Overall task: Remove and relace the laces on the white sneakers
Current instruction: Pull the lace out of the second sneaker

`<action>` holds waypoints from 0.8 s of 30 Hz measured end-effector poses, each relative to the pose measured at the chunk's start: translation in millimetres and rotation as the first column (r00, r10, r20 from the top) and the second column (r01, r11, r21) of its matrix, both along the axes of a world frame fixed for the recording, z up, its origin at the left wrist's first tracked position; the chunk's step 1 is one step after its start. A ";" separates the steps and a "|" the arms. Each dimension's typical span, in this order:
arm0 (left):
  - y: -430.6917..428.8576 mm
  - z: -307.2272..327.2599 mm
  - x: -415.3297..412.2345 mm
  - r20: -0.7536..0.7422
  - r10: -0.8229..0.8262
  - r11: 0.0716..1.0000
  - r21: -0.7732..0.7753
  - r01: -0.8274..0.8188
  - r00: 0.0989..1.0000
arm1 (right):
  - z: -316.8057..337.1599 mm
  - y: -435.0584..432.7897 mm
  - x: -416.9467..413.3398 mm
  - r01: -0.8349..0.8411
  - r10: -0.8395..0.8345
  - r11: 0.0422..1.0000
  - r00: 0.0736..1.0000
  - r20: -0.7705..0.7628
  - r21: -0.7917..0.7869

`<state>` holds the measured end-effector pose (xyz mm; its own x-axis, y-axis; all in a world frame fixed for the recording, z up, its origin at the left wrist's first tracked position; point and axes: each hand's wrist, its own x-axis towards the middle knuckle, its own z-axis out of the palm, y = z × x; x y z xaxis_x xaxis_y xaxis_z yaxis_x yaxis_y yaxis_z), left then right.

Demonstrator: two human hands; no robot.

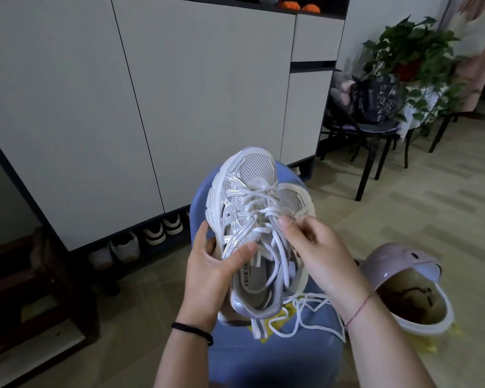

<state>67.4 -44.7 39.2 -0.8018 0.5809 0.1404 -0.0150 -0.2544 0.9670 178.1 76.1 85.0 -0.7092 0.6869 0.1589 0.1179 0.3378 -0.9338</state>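
A white and silver sneaker is held up over my lap, toe pointing away. My left hand grips its left side, thumb across the silver overlays. My right hand pinches a loosened white lace near the middle eyelets. Loops of lace hang slack over the shoe's opening. A second white sneaker lies behind it on my lap, mostly hidden. A loose white lace trails over my blue trousers under my right wrist.
A pale cabinet fills the left and back, with several shoes under it. A lilac bin with its lid tipped open stands at my right. Further right are dark chairs with a bag and a leafy plant.
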 end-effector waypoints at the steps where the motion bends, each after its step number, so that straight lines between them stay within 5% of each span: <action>1: 0.5 0.1 0.8 -0.005 0.001 1.000 -0.002 -0.001 1.000 | 0.3 1.0 0.4 0.006 -0.005 1.000 1.000 -0.003 0.029; 4: 1.5 0.1 1.2 -0.013 0.006 1.000 -0.005 -0.006 1.000 | -2.1 0.2 -1.2 -0.025 0.028 0.998 0.997 -0.069 0.052; 6: 1.7 -0.5 0.1 -0.006 0.000 1.000 -0.001 0.000 1.000 | -4.6 0.6 -5.0 -0.039 0.011 0.993 0.968 -0.250 -0.110; 9: -1.3 -0.8 -2.7 0.016 0.018 1.000 0.006 -0.018 1.000 | 0.1 22.5 1.7 -0.135 -0.216 0.864 0.770 -0.600 -0.485; 11: -4.9 -1.7 -6.3 0.020 0.055 0.998 -0.007 -0.055 0.998 | 3.9 39.7 14.8 -0.116 -0.327 0.841 0.669 -0.667 -0.528; 14: -6.9 -3.3 -10.8 0.014 0.082 0.996 -0.023 -0.082 0.997 | -2.2 40.6 20.4 0.228 -0.267 0.964 0.851 -0.452 -0.139; 16: -4.8 -3.9 -9.8 -0.003 0.073 0.997 -0.032 -0.073 0.997 | -7.0 29.2 13.1 0.135 -0.114 0.989 0.949 -0.293 0.052; 19: 0.4 -2.4 -2.8 -0.033 0.047 0.999 -0.024 -0.048 0.998 | -4.8 9.6 3.6 -0.046 0.081 0.984 0.975 -0.208 0.170; 24: 4.3 1.1 7.2 -0.088 -0.007 1.000 -0.019 0.006 0.996 | -1.1 -2.7 -6.0 -0.007 0.061 0.887 0.993 -0.102 0.462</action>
